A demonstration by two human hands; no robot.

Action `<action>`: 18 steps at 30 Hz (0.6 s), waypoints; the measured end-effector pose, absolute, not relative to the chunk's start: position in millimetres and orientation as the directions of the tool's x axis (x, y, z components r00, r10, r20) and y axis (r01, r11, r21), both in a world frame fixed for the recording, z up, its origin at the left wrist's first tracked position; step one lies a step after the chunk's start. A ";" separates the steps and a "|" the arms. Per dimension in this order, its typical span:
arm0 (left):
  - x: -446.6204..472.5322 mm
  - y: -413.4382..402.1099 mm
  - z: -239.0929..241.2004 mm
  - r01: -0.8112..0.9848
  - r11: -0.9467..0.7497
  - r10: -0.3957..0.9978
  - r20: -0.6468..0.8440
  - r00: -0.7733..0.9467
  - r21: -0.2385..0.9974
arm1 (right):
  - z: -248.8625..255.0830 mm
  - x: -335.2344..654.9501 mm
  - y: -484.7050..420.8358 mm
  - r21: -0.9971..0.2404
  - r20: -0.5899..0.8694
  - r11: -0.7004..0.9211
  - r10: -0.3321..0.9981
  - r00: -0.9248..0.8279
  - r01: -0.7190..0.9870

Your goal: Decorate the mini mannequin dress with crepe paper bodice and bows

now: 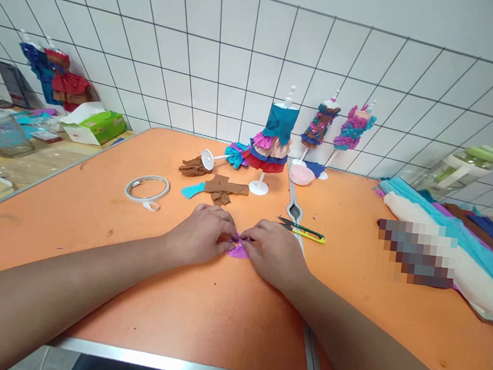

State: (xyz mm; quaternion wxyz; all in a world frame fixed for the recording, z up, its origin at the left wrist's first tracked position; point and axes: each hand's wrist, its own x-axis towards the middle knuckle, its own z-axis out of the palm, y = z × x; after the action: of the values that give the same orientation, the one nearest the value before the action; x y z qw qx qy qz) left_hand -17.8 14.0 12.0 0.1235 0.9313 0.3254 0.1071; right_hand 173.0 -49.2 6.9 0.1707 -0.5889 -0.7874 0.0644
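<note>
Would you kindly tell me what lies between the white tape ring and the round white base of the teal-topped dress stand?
The head view shows a small turquoise paper piece and overlapping brown paper strips there.

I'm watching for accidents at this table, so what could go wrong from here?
The purple piece, pinched by the left hand and right hand, looks thin and might tear if pulled hard. The snips lie close to the right hand, blade end nearest it, so a careless move could nick a finger.
</note>
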 end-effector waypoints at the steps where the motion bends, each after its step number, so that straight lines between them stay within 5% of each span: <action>1: -17.7 14.1 12.2 0.572 -0.765 0.625 0.123 0.771 0.296 | 6.0 172.3 -48.3 -0.283 0.188 0.318 0.944 -0.272 0.905; 11: -16.6 18.6 14.9 0.494 -0.844 0.531 0.191 0.826 0.209 | 0.7 169.7 -39.3 -0.220 0.114 0.298 0.954 -0.279 0.929; 18: -14.6 24.4 8.6 0.442 -0.856 0.499 0.204 0.842 0.268 | 3.8 164.9 -37.0 -0.097 0.102 0.395 0.917 -0.386 0.913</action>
State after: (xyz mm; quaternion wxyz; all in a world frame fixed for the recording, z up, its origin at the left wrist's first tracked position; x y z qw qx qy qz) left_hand -14.6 24.4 8.6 0.1058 0.9539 0.2466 0.1342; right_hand 164.9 -37.0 3.8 0.0695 -0.5497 -0.8324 0.0123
